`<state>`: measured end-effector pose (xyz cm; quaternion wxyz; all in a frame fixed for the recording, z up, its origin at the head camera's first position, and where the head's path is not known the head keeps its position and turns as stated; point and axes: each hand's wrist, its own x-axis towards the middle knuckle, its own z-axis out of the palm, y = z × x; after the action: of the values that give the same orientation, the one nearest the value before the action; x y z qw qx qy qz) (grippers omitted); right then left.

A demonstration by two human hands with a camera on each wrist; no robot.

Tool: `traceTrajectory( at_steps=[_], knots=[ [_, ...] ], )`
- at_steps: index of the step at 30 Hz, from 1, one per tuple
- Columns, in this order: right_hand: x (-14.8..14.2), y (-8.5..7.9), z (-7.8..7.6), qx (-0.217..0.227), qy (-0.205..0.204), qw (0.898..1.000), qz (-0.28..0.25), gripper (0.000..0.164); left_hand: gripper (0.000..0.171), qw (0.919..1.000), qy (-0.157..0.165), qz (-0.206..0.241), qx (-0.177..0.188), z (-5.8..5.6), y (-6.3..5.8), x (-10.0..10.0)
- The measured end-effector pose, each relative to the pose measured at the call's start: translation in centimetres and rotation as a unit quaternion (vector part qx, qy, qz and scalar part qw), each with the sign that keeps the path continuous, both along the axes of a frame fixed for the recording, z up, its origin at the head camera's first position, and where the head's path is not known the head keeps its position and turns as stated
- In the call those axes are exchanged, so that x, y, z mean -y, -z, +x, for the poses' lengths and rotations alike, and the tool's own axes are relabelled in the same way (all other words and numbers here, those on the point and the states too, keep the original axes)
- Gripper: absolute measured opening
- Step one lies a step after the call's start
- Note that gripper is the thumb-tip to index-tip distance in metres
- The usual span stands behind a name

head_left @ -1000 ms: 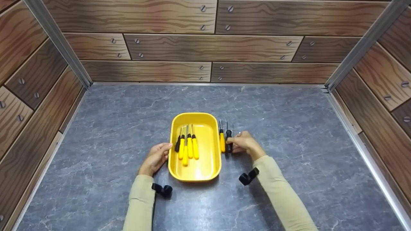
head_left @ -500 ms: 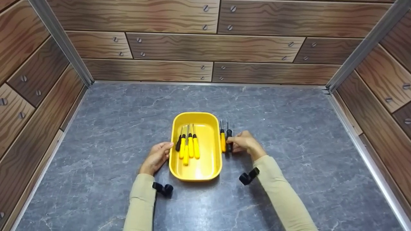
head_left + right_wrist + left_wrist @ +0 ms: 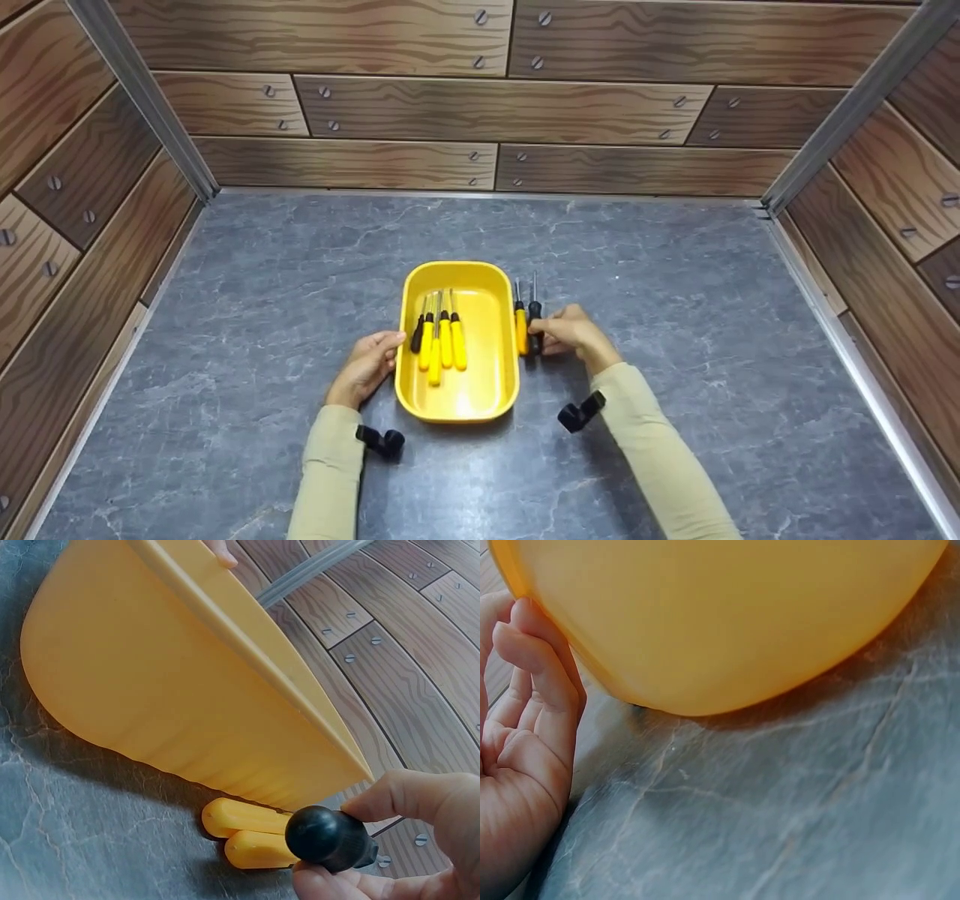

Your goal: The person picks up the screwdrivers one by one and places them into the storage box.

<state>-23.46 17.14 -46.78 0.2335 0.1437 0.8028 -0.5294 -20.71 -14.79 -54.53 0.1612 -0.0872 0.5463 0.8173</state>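
Note:
A deep yellow tray [image 3: 487,360] stands on the grey marbled surface. Inside, along its left half, lie several yellow screwdrivers [image 3: 445,345] and a small black screwdriver [image 3: 417,337], shafts pointing away. My left hand [image 3: 365,369] holds the tray's left rim, thumb lapping over the edge and curled fingers against the outer wall, as the left wrist view shows. On the other side, my right hand [image 3: 576,335] pinches the handle of a larger black screwdriver [image 3: 322,838] between thumb and fingers. Two yellow-handled screwdrivers [image 3: 255,840] lie side by side between it and the tray wall.
Wood-patterned panels [image 3: 420,109] enclose the work surface [image 3: 300,262] at the back and both sides, with metal posts in the corners. A metal strip [image 3: 874,420] runs along the right edge. Small black cameras [image 3: 581,412] sit on both wrists.

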Motion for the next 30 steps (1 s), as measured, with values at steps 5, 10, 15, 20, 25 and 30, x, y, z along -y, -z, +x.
traceTrajectory(
  at_steps=[5,10,15,20,25,30],
  knots=[
    [0.0,-0.2,0.1,-0.002,0.0,1.0,0.002,0.009,0.015,1.0,-0.002,0.004,0.002,0.1,0.0,0.1],
    [0.0,-0.4,0.1,0.001,0.0,1.0,0.009,0.009,0.013,1.0,-0.004,0.004,0.001,0.1,0.2,-0.1],
    [0.1,-0.6,0.1,0.005,0.004,1.0,-0.002,0.008,0.013,0.9999,-0.011,0.001,0.0,0.3,0.5,-0.1],
    [0.3,-1.1,0.1,0.001,0.008,1.0,-0.011,0.008,0.013,0.9999,-0.013,0.004,-0.004,0.2,0.4,0.0],
    [0.3,-1.4,0.0,-0.004,0.003,1.0,-0.021,0.008,0.014,1.0,-0.007,-0.002,-0.005,0.1,0.3,0.1],
    [0.1,-1.8,-0.1,-0.009,0.0,1.0,-0.017,0.011,0.014,0.9999,0.008,-0.003,-0.007,0.1,0.1,0.1]
  ],
)
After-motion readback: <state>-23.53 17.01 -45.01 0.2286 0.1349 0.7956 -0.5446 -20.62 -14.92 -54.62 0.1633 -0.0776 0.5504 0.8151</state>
